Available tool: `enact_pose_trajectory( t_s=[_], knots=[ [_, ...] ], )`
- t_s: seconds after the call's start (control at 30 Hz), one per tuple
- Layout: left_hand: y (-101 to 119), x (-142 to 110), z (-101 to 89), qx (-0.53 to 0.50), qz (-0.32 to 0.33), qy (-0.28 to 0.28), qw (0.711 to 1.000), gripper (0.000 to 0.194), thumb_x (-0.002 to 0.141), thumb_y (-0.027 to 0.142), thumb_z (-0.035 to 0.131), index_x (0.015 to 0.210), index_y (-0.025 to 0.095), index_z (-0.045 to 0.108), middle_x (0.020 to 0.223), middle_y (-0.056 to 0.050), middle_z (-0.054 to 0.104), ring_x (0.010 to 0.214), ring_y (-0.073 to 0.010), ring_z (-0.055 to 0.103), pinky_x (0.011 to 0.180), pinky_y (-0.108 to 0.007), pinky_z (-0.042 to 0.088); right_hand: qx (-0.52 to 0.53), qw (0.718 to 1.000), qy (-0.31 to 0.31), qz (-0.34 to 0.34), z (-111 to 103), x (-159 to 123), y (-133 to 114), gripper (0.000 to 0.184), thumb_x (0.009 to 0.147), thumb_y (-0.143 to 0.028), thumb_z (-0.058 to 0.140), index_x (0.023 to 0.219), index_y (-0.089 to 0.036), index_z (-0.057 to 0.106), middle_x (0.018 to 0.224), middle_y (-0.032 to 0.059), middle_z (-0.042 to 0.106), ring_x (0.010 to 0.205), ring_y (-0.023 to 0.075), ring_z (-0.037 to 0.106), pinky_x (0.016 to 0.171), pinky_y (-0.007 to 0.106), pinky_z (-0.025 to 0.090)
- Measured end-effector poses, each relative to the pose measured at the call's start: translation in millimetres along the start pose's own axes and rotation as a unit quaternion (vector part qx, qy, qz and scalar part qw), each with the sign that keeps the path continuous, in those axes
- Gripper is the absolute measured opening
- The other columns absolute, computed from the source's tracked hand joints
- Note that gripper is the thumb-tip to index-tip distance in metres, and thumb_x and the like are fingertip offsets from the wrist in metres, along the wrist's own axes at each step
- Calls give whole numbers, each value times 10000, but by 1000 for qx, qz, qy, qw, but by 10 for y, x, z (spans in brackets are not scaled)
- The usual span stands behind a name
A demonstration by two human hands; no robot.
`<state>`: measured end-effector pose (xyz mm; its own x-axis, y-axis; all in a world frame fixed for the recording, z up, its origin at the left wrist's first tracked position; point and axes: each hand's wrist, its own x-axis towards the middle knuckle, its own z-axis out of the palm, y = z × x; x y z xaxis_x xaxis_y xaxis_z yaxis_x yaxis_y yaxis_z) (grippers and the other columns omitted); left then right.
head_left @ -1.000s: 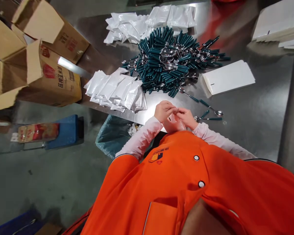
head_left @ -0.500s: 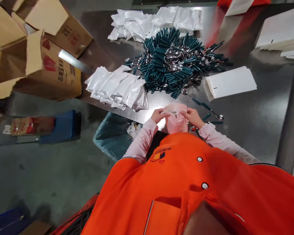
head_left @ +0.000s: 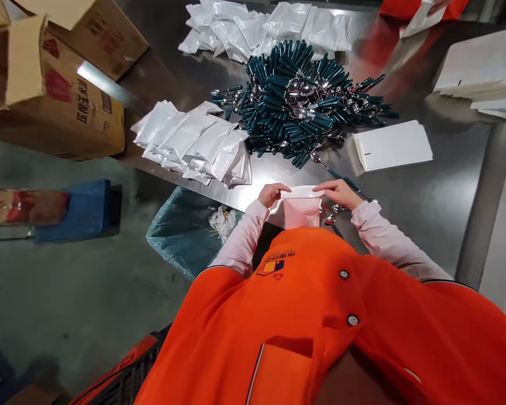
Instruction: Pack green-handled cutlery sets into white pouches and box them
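An orange garment [head_left: 312,315] covers the person's front, nearest of all, its top edge toward the spoon heap [head_left: 289,107]. Just past that edge, on the near side of the spoon heap and well apart from it, is a pouch [head_left: 302,214], pale and pink-tinted, with a white band along its top. Both hands grip it: the left hand [head_left: 272,194] pinches the band's left end between thumb and fingers, and the right hand [head_left: 340,194] has its fingertips closed on the other end. Whether anything lies inside the pouch, I cannot tell. Loose spoons [head_left: 331,216] lie beside and partly behind the right hand, between the garment and the spoon heap. Nearer than the spoon heap and to its left hangs a teal bag [head_left: 181,225] with white scraps [head_left: 223,222] in it. Right beside the spoon heap's left side are stacked white packets [head_left: 194,143]; near its right side lies a pile of flat white envelopes [head_left: 392,146], all on a metal table [head_left: 447,185]. Well left of the spoon heap stand 2 open cartons [head_left: 84,107]. Behind it lies a 2nd group of packets [head_left: 261,31]; far to its right is a larger white stack [head_left: 480,64].
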<state>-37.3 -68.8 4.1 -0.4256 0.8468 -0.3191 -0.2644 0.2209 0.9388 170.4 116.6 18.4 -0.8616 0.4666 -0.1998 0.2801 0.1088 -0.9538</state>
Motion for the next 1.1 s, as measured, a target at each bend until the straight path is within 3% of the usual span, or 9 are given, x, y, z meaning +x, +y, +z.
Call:
enact_pose_trajectory(
  t_s=[0.17,0.33,0.47,0.6,0.73,0.9,0.93,1.0,1.1],
  knots=[
    [-105,68,36,19,66,51,996,431,599,339,895,969,153,772,693,11,633,609,-92,490,596,-229,384,13,994,94,53,186,65,63,279,664,-401,827,801,-179,729,678,4,662,677,164,612,678,295,530],
    [-299,17,123,-98,-18,57,993,902,576,328,936,1405,192,607,680,69,598,628,-96,557,687,-233,446,284,945,108,123,517,78,135,538,596,-394,890,1042,-230,639,755,-34,673,762,192,679,744,339,600],
    [-534,-247,249,-44,-168,-16,985,769,475,230,967,1193,117,713,723,8,676,717,-176,640,811,-343,514,384,903,79,174,605,87,191,406,696,-476,844,934,-226,630,851,61,757,954,294,746,846,469,642],
    [-449,-265,124,29,-161,55,985,496,538,185,910,996,120,732,773,-8,707,788,-200,664,858,-351,533,391,891,153,174,505,155,238,284,834,-504,738,944,-260,642,939,54,778,1043,262,747,926,452,639],
    [348,33,-697,138,-63,165,975,386,733,132,773,1114,125,711,869,-13,733,853,-176,671,891,-307,535,382,894,147,185,349,112,190,236,847,-461,749,978,-277,682,930,30,764,932,198,760,892,373,648],
    [1651,428,-2200,322,-35,283,903,393,824,-18,636,1214,33,654,1005,-23,734,1022,-130,575,1106,-283,412,340,904,86,243,430,-76,90,294,745,-393,855,969,-235,747,898,39,752,777,144,725,702,236,620],
    [1803,490,-2436,402,-52,306,862,368,852,23,642,1218,57,653,991,2,729,1062,-129,558,1138,-296,389,329,905,73,260,486,-113,78,301,736,-390,864,962,-228,751,903,45,754,775,140,722,688,224,610],
    [1932,589,-2767,451,-80,314,831,362,844,65,673,1205,73,657,1052,-16,725,1286,-180,459,1254,-413,236,303,906,45,294,600,-185,58,320,720,-390,879,956,-214,754,912,59,758,788,145,719,687,218,598],
    [1773,616,-2912,471,-113,328,811,393,805,282,717,1176,162,669,1176,-13,723,1500,-258,246,1274,-529,89,257,909,-1,327,694,-299,39,372,718,-411,878,1003,-201,766,917,81,766,821,167,713,709,245,590]
  ],
)
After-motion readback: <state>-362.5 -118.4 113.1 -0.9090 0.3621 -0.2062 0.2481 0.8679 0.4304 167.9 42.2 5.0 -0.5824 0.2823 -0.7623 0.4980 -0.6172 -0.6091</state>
